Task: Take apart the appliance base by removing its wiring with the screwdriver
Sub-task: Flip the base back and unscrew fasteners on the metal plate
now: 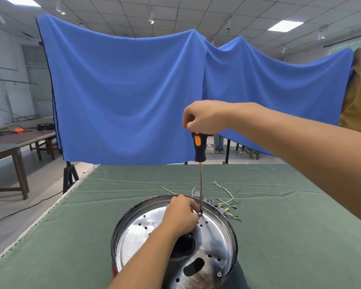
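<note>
Hanging behind the worktop (279, 236): one blue cloth (123, 90), spanning the full width. Worktop has a green cover. One round metal appliance base (133, 243) sits at its near centre, open side up, black hub in the middle. One screwdriver (200, 163), long axis vertical, tip down on the base's inner floor near the far rim, black-and-orange handle up. Right hand (204, 117) grips the handle top, fingers curled round it. Left hand (182, 213) is inside the base, fingers pinched at the tip; can't tell what they hold. Loose wires (227, 202), several, lie just behind the base.
</note>
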Tool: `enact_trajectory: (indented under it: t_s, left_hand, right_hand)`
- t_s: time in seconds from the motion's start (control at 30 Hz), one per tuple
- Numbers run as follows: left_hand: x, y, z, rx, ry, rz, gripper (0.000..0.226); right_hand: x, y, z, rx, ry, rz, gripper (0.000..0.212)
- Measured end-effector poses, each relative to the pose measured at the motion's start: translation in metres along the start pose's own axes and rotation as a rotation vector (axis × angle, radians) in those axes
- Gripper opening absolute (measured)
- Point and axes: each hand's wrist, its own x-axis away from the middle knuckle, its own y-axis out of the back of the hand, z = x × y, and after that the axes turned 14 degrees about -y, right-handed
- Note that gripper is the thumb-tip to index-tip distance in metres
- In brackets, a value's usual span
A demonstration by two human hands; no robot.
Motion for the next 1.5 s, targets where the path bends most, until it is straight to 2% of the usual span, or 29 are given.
enact_trajectory:
  t_s: [0.07,0.13,0.23,0.27,0.4,0.47,0.53,0.63,0.73,0.83,0.9,0.97,1.03,1.17,1.23,1.3,1.4,1.5]
  left_hand:
    - [0.0,0.0,-0.001,-0.006,-0.001,0.002,0.022]
    - [0.001,0.001,-0.001,-0.011,-0.002,0.003,0.021]
    - [0.001,0.001,-0.001,-0.005,0.003,0.001,0.024]
    - [0.002,0.001,-0.002,-0.003,0.004,-0.001,0.025]
    - [0.002,-0.001,0.0,-0.005,-0.001,-0.01,0.023]
    - [0.001,-0.001,0.001,-0.006,-0.002,-0.013,0.021]
    - [0.0,-0.002,0.003,0.007,0.005,-0.015,0.02]
    - [0.0,-0.002,0.003,0.008,0.005,-0.021,0.02]
    - [0.001,-0.002,0.002,0.007,0.001,-0.022,0.021]
    - [0.001,-0.002,0.001,-0.001,-0.011,-0.013,0.024]
    - [0.002,-0.002,0.001,-0.019,-0.022,-0.011,0.024]
    - [0.001,-0.004,0.004,-0.04,-0.033,-0.016,0.023]
    - [0.0,-0.005,0.005,-0.051,-0.041,-0.023,0.022]
    - [-0.003,-0.004,0.005,-0.084,-0.073,-0.006,0.02]
    - [-0.003,-0.003,0.002,-0.089,-0.077,-0.005,0.019]
    - [-0.003,-0.002,0.0,-0.08,-0.077,-0.006,0.018]
    - [-0.001,-0.001,-0.003,-0.066,-0.071,-0.011,0.016]
    - [-0.001,-0.003,-0.001,-0.073,-0.07,-0.013,0.018]
  right_hand:
    - [0.004,0.004,0.001,-0.071,0.015,0.109,0.028]
    - [0.005,0.0,0.0,-0.104,0.035,0.092,0.025]
    - [0.004,-0.004,0.004,-0.13,0.03,-0.004,0.033]
    - [0.003,-0.004,0.005,-0.12,0.016,-0.015,0.029]
    - [0.003,-0.001,0.007,-0.09,-0.007,0.058,0.03]
    - [0.004,-0.003,0.004,-0.08,-0.01,0.046,0.028]
    - [0.002,-0.003,0.002,-0.039,-0.049,-0.002,0.037]
    - [0.002,-0.002,-0.001,-0.051,-0.066,0.013,0.024]
    - [0.003,-0.003,-0.003,-0.14,-0.022,0.061,0.026]
    - [0.005,-0.008,-0.006,-0.145,-0.038,-0.027,0.04]
    - [0.004,-0.01,-0.006,-0.142,-0.045,-0.092,0.031]
    - [0.006,-0.01,-0.009,-0.237,-0.045,-0.053,0.024]
    - [0.009,-0.01,-0.011,-0.282,-0.035,-0.014,0.023]
    - [0.012,-0.014,-0.015,-0.156,-0.058,-0.149,0.034]
    - [0.012,-0.018,-0.016,-0.21,-0.047,-0.167,0.025]
    - [0.016,-0.017,-0.016,-0.286,-0.038,-0.129,0.026]
    - [0.021,-0.016,-0.015,-0.198,-0.062,-0.161,0.024]
    - [0.02,-0.017,-0.015,-0.078,-0.094,-0.256,0.032]
